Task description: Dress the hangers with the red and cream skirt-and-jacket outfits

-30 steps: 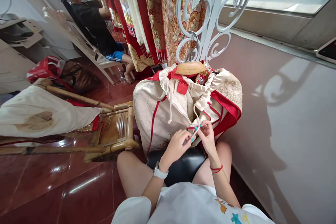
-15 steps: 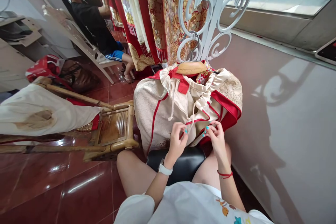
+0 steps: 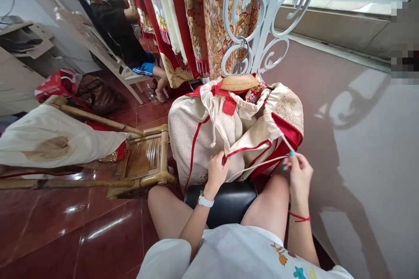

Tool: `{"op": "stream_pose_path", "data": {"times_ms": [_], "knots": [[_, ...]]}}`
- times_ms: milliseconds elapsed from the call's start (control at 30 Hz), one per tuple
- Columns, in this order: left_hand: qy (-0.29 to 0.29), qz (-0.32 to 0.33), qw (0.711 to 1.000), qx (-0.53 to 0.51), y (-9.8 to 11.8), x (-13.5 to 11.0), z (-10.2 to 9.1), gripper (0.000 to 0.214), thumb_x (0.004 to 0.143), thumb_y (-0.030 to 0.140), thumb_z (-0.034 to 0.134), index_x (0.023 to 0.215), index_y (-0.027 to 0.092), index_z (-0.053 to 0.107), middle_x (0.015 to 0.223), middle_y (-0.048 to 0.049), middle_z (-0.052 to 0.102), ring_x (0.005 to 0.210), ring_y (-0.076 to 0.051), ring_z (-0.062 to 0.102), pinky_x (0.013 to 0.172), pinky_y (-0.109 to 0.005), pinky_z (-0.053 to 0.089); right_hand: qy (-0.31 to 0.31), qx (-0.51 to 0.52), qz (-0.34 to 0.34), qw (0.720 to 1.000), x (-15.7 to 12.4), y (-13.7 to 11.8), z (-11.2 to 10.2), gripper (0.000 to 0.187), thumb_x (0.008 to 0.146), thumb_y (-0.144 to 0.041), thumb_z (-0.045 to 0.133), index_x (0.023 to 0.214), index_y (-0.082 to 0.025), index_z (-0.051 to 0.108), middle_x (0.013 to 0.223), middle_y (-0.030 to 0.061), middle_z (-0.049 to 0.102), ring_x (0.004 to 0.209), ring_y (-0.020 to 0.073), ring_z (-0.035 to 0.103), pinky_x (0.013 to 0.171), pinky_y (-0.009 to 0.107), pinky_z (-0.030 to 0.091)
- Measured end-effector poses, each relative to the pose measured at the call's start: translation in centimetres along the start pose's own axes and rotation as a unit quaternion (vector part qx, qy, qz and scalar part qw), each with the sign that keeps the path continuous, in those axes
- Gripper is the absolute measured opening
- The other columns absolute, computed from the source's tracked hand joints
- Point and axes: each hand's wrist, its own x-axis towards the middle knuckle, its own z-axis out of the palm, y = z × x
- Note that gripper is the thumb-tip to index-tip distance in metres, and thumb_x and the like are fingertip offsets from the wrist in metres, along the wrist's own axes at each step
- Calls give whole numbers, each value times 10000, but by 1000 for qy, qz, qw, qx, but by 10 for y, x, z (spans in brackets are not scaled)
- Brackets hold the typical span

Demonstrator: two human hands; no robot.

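Observation:
A cream and red embroidered garment [image 3: 203, 135] hangs on a wooden hanger [image 3: 238, 82] from a white scrolled metal rack [image 3: 258, 22] in front of me. My left hand [image 3: 216, 171] is closed, pinching the garment's red-trimmed edge. My right hand [image 3: 296, 170] is out to the right, closed on a thin cream tie cord [image 3: 258, 165] pulled taut from the garment. I sit on a black stool [image 3: 225, 202] with my knees either side.
A bamboo chair [image 3: 144, 161] draped with cream cloth [image 3: 49, 139] lies at left on the red tiled floor. Red and gold garments [image 3: 193, 17] hang behind. A seated person in black [image 3: 114, 26] is at the back left. A grey wall [image 3: 360, 148] runs along the right.
My hands were close together at the garment's front; my right hand has drawn away to the right, stretching the cord taut. My left hand stays on the garment's edge.

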Motion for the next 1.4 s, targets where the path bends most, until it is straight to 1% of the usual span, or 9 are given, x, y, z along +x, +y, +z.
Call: {"op": "stream_pose_path", "data": {"times_ms": [100,300,400,567,733,900,1067,1233,1400], "knots": [[4,8,1000,7,3,-6,1,135,907,128,534,807,192,597,737,-21,661,696,-190,590,728,-305,412,119,-101,-80,984,-14,-12,-11,481,797,-471,681,1167,-199,536,951,45,626,676,145,564,650,294,465],[-10,38,999,30,6,-10,-1,158,951,124,503,902,179,643,846,-61,717,794,-223,651,772,-328,448,-224,-84,-140,961,-74,-30,68,240,952,-435,535,952,-211,621,865,66,691,716,185,618,684,301,490],[-25,58,998,31,2,-15,-5,213,959,89,452,944,176,645,907,-78,730,829,-229,664,771,-329,468,-262,-127,-142,946,-73,-22,93,243,954,-441,532,915,-210,598,800,42,666,637,174,569,678,308,459],[-45,74,996,19,-3,-22,-8,229,999,141,420,1038,180,642,922,-76,717,837,-225,668,746,-316,491,-339,-122,-146,921,-52,-15,90,180,959,-359,491,874,-223,572,797,36,650,667,179,573,681,303,435],[-62,85,994,7,-5,-28,-9,233,1005,157,420,1076,188,639,891,-58,707,806,-213,659,721,-305,489,-458,-71,-70,883,-33,-22,81,265,912,-434,565,781,-204,557,678,-8,569,623,135,489,605,265,389],[-23,93,994,58,-7,-35,-6,251,991,119,415,1012,182,657,872,-63,721,768,-214,642,708,-312,466,-558,51,120,819,-29,-21,83,443,801,-559,691,639,-196,496,497,-81,383,452,58,261,437,216,204],[-1,70,990,126,-12,-33,4,275,955,73,437,819,179,652,774,-68,719,687,-215,619,678,-324,422,-418,262,270,827,-56,-8,99,463,701,-476,775,574,-205,423,452,-102,315,393,23,179,384,207,151],[19,70,986,151,-12,-25,12,249,927,58,466,955,171,686,760,-67,730,686,-219,637,675,-321,398,-295,308,240,872,-58,-27,110,406,643,-425,800,593,-190,473,481,-87,376,392,7,195,376,194,152],[47,69,985,154,-14,-31,7,252,915,64,454,859,184,669,708,-69,709,661,-221,625,657,-329,376,-273,286,166,903,-37,-80,111,320,639,-393,786,629,-182,546,493,-77,405,389,10,200,365,201,146]]}}
